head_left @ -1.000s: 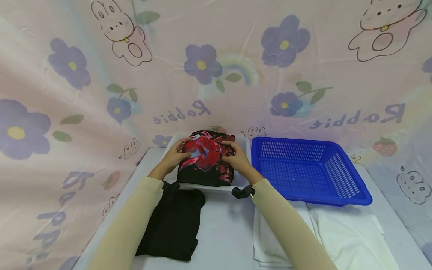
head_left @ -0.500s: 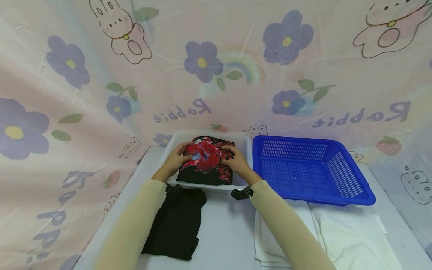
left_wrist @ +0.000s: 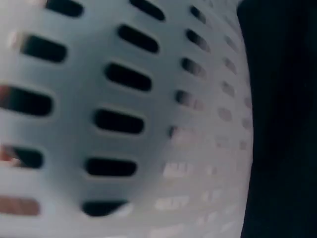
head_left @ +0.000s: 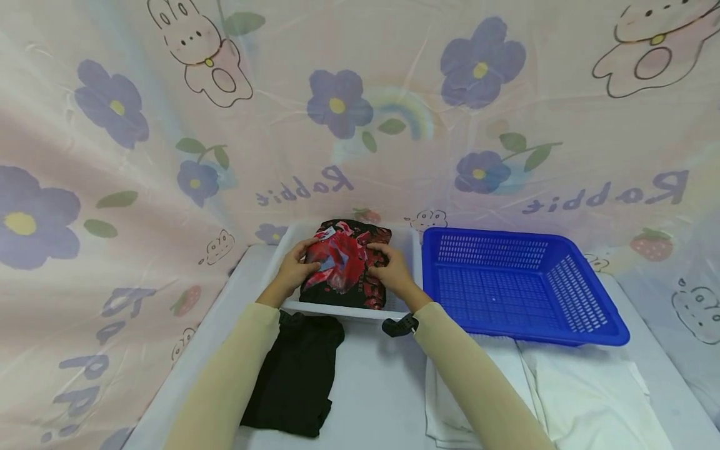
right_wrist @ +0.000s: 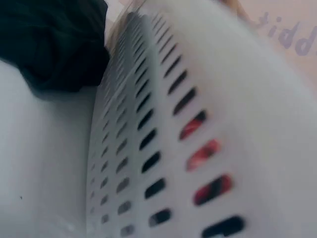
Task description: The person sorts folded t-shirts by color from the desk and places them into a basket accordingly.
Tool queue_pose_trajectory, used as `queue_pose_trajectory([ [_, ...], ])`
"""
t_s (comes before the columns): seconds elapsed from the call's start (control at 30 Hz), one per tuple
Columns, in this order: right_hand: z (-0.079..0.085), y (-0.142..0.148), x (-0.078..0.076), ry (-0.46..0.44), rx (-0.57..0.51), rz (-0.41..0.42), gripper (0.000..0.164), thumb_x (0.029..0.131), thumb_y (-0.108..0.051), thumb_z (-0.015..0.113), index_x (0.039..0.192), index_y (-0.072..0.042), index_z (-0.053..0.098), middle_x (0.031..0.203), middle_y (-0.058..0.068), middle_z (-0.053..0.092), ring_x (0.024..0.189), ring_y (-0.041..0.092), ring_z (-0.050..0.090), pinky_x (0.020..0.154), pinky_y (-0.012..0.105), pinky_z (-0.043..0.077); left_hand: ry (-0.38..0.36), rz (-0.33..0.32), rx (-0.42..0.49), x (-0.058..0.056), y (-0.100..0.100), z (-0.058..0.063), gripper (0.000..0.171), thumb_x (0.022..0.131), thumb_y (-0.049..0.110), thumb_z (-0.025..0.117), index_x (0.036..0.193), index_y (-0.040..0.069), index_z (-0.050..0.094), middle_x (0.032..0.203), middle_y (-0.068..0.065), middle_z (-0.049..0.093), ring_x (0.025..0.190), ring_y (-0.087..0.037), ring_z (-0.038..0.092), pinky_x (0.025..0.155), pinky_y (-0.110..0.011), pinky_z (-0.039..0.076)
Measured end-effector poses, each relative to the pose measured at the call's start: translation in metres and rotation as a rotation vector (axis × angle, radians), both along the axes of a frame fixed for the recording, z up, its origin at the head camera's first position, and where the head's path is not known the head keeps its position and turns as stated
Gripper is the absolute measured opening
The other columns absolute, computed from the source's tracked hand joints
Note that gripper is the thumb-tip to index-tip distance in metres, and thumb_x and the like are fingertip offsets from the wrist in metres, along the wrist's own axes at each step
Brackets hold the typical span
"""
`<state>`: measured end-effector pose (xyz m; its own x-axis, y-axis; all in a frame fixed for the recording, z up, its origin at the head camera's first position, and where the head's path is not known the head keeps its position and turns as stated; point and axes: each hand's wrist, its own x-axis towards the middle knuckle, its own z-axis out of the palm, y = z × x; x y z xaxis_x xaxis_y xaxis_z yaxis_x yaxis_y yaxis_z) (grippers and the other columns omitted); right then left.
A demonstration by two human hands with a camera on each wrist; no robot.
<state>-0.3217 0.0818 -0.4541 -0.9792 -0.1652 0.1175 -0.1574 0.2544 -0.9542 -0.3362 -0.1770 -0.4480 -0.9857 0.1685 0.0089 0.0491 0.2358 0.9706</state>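
A folded black garment with a large red floral print lies in a white plastic basket at the back of the table. My left hand holds its left side, thumb on top of the print. On its opposite side my right hand grips the edge, thumb also on top. Both wrist views look at the slotted basket wall from outside, so the hands hardly show there. Bits of red print appear through the slots in the right wrist view.
Right of the white basket stands a blue plastic basket with nothing in it. A plain black folded garment lies at the front left. White folded cloths lie at the front right, partly under my right sleeve. A patterned curtain hangs behind.
The printed garment has gone down into the white basket, and more of the basket's rim shows. Most recently its far edge has shifted slightly away from me. Both hands stay on it.
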Motion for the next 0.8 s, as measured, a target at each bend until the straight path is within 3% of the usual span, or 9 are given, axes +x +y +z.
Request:
queue_pose_trajectory([
  [0.2, -0.002, -0.001, 0.001, -0.086, 0.133, -0.011, 0.061, 0.079, 0.003, 0.068, 0.135, -0.018, 0.054, 0.141, 0.013, 0.049, 0.078, 0.018, 0.049, 0.063, 0.027, 0.042, -0.088, -0.005, -0.144, -0.005, 0.000, -0.007, 0.066, 0.090, 0.004, 0.061, 0.149, 0.017, 0.035, 0.156, -0.017, 0.028, 0.129, -0.038, 0.041, 0.102, -0.050, 0.041],
  [0.37, -0.003, -0.001, 0.000, -0.157, 0.219, -0.022, 0.061, 0.081, 0.001, 0.070, 0.136, -0.020, 0.054, 0.140, 0.014, 0.049, 0.102, 0.024, 0.053, 0.072, 0.030, 0.044, -0.159, -0.001, -0.227, -0.007, 0.001, -0.009, 0.065, 0.090, 0.006, 0.062, 0.148, 0.017, 0.035, 0.152, -0.021, 0.033, 0.127, -0.038, 0.044, 0.102, -0.050, 0.041],
  [0.47, -0.005, -0.002, -0.002, -0.189, 0.263, -0.010, 0.058, 0.084, 0.000, 0.068, 0.136, -0.020, 0.053, 0.143, 0.014, 0.046, 0.106, 0.028, 0.053, 0.070, 0.031, 0.043, -0.206, 0.002, -0.281, -0.006, 0.001, -0.010, 0.064, 0.090, 0.010, 0.062, 0.149, 0.016, 0.035, 0.148, -0.022, 0.038, 0.125, -0.037, 0.047, 0.100, -0.048, 0.043],
  [0.63, -0.006, -0.003, -0.005, -0.226, 0.367, 0.024, 0.056, 0.084, 0.002, 0.064, 0.135, -0.019, 0.054, 0.139, 0.015, 0.049, 0.079, 0.020, 0.048, 0.056, 0.027, 0.037, -0.280, 0.003, -0.354, -0.006, -0.001, -0.012, 0.063, 0.092, 0.017, 0.063, 0.148, 0.017, 0.036, 0.143, -0.023, 0.042, 0.117, -0.033, 0.053, 0.092, -0.043, 0.049],
  [0.8, -0.008, -0.003, -0.003, -0.297, 0.433, 0.065, 0.056, 0.087, 0.002, 0.061, 0.139, -0.016, 0.050, 0.139, 0.015, 0.048, 0.062, 0.015, 0.040, 0.055, 0.026, 0.035, -0.301, 0.001, -0.367, -0.006, -0.002, -0.016, 0.063, 0.090, 0.017, 0.065, 0.147, 0.016, 0.038, 0.140, -0.023, 0.045, 0.111, -0.030, 0.055, 0.088, -0.038, 0.050],
])
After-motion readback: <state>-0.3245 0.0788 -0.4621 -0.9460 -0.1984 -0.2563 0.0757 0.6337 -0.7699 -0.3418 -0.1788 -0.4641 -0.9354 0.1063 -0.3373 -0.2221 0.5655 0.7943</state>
